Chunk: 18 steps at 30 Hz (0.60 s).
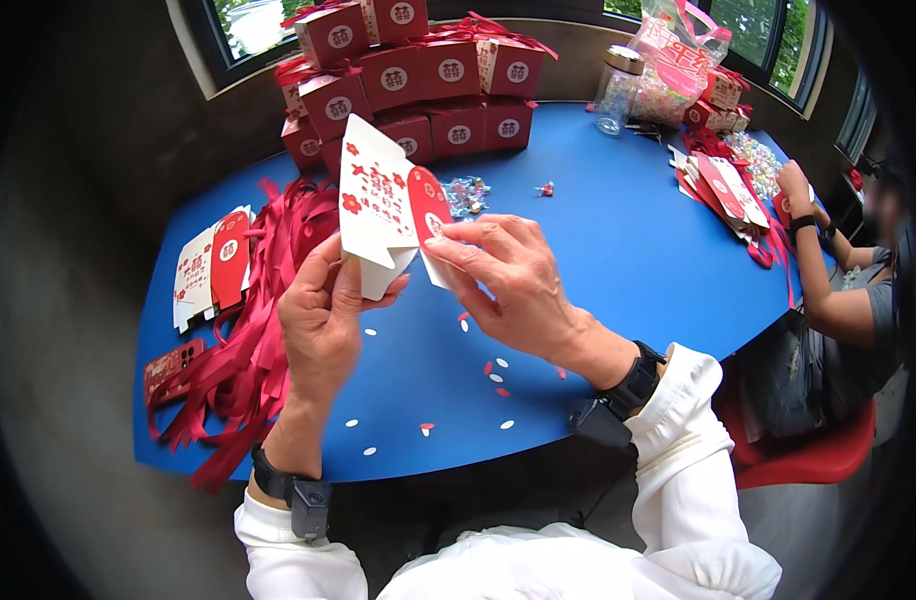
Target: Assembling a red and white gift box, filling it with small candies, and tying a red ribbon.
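Both hands, left and right, grip closed on one flat box blank above surface centre | roughly eleven red boxes at far edge | one ribbon pile left

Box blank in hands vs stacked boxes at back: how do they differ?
The box blank is flat, unfolded, held up by the left hand and right hand; the stacked boxes are folded and piled on the table. The blank shows a white face; the boxes look all red. Both carry round emblems.
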Each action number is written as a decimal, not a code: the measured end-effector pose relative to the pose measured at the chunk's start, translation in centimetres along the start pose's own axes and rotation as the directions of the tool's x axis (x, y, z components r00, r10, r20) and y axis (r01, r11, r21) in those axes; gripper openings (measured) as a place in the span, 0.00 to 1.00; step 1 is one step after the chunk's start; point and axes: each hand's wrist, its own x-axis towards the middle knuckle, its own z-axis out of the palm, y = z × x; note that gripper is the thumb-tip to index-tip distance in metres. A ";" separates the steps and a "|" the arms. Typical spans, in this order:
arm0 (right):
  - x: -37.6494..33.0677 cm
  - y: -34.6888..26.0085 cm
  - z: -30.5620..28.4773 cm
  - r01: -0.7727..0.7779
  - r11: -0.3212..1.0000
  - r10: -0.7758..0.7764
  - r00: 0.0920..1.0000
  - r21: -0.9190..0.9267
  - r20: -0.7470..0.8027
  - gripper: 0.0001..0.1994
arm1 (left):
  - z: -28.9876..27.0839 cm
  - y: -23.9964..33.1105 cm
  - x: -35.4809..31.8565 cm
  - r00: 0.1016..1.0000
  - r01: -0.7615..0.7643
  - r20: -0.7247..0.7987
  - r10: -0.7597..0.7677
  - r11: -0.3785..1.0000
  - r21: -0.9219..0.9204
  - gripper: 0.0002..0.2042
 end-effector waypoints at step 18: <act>2.0 -1.0 -2.4 -0.191 0.960 0.220 0.967 0.203 -0.131 0.13 | -1.5 0.3 -0.2 0.834 -0.549 0.180 0.521 0.759 0.350 0.41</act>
